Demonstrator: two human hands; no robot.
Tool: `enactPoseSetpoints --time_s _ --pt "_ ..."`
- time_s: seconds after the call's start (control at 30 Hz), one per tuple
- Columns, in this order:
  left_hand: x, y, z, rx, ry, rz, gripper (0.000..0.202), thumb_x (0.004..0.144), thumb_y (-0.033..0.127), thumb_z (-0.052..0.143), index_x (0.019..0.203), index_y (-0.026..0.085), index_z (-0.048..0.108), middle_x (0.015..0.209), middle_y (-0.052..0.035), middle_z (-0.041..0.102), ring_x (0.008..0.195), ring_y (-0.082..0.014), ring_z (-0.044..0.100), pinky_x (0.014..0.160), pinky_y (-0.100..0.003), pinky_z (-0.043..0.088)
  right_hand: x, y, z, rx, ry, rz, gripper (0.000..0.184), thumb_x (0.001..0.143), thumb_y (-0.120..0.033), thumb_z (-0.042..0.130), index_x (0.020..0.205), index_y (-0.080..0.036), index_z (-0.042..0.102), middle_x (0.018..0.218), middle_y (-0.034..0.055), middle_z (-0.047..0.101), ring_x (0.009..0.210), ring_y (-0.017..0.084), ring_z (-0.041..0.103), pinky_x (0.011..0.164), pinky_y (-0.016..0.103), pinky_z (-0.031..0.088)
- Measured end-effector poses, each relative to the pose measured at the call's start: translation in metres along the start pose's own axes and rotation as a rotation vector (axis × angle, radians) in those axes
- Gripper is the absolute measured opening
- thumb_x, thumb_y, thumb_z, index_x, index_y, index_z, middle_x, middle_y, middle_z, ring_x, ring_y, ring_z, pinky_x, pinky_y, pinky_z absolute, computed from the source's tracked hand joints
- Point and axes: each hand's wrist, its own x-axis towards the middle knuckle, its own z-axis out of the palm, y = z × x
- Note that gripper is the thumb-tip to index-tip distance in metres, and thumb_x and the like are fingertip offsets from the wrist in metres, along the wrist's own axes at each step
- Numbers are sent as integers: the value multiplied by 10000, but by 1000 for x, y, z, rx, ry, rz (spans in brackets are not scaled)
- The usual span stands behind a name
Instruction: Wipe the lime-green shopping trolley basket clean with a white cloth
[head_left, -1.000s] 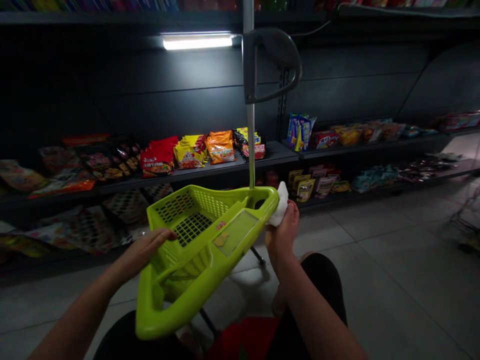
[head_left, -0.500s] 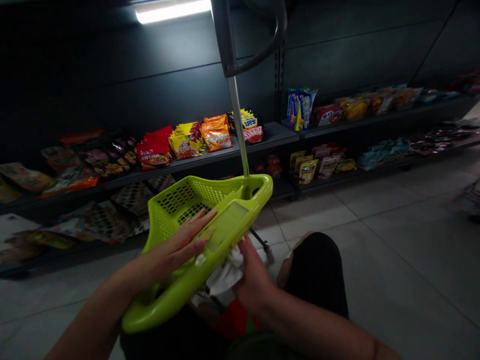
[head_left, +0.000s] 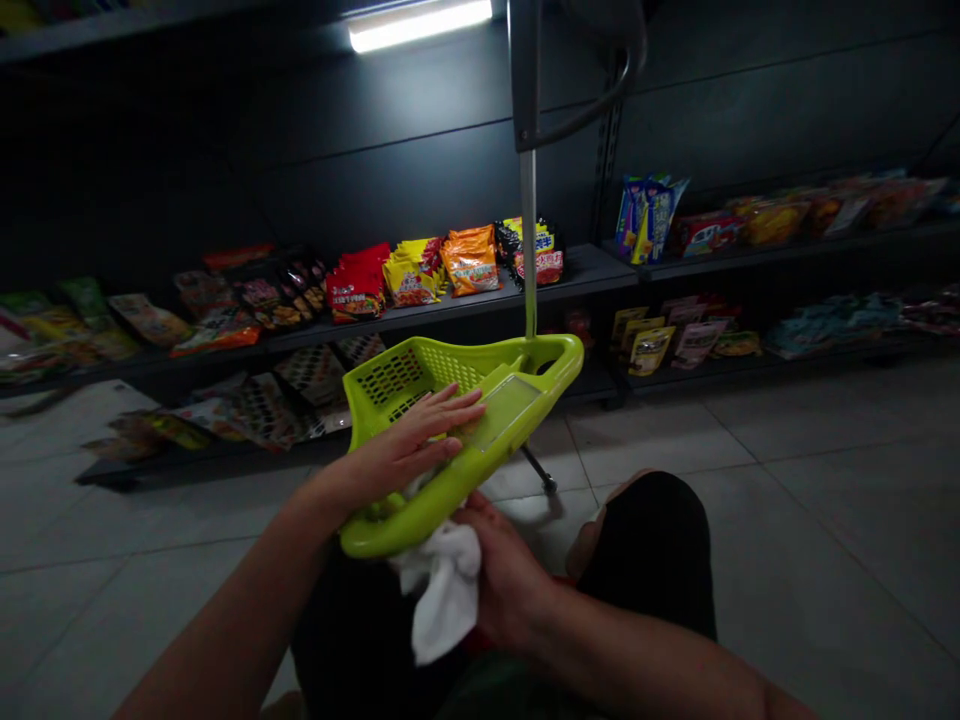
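Green plastic basket (head_left: 480, 465) rests under the open left hand (head_left: 401, 450). Right hand (head_left: 506, 575) clamps a white cloth (head_left: 442, 600) below its edge.

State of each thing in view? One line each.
left hand, open, fingers flat on basket
right hand, closed on cloth
white cloth, bunched, hanging below basket edge
lime-green plastic shopping basket, tilted, supported by left hand
metal basket pole, extended, near upright
shelf light, on
snack packets, lined up on shelf
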Motion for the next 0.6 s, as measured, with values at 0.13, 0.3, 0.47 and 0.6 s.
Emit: enactPoseSetpoints --time_s 0.13,0.3,0.47,0.6 --pt "-1 1 1 -36 14 15 512 1031 494 398 1507 319 466 1660 1 328 1571 -255 165 1284 -499 152 2 -54 -8 51 135 -139 114 812 -280 719 894 -226 661 815 -20 748 737 154 702 636 236 573" --pt "2 3 0 -109 61 3 501 1025 522 390 1447 302 546 1619 4 412 1561 -256 204 1281 -474 183 1 -33 6 5 75 -210 172 865 -383 669 960 -240 678 902 -5 750 795 163 694 656 248 567" --pt "-10 6 -2 -126 18 -6 508 1007 525 449 1458 305 531 1627 -4 398 1572 -268 158 1280 -521 134 -4 10 18 -121 -7 33 290 760 -410 756 959 -207 695 740 -3 699 576 142 595 539 244 481" --pt "-25 11 -1 -133 -21 1 513 998 511 489 1482 341 496 1648 14 353 1579 -258 121 1280 -526 120 -21 -16 -9 -304 19 -67 293 665 -384 828 834 -194 683 669 -11 669 591 151 592 592 256 492"
